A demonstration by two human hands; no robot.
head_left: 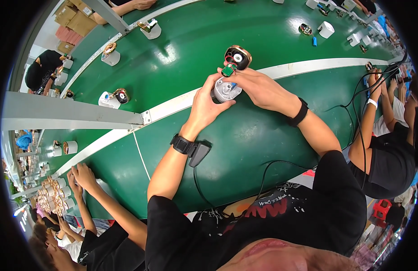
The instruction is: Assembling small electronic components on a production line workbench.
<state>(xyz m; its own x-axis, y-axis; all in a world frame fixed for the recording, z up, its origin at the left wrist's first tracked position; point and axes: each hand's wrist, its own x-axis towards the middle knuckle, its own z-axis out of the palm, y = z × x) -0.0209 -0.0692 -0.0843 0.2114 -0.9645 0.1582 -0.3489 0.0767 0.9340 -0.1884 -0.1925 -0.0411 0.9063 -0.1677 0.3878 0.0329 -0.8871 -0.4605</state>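
Observation:
Above the white rail, my left hand (206, 102) is wrapped round a white plastic housing (227, 91), its open moulded inside facing up. My right hand (266, 91) reaches in from the right, its closed fingers at a gold-rimmed black cap (243, 55) with a white ring on its face. A small green circuit board (228, 69) hangs by red wires between cap and housing, beside my right fingertips. Inside the housing a bit of blue shows, partly covered by my right fingers. Which part those fingers press on is partly hidden.
The green belt (195, 40) carries similar housings, such as an opened unit (113, 98) and a white cup (326, 30) beside a blue cylinder (314, 41). A grey metal post (73, 112) juts in at left. Black cables (353, 99) hang at right. Co-workers sit on both sides.

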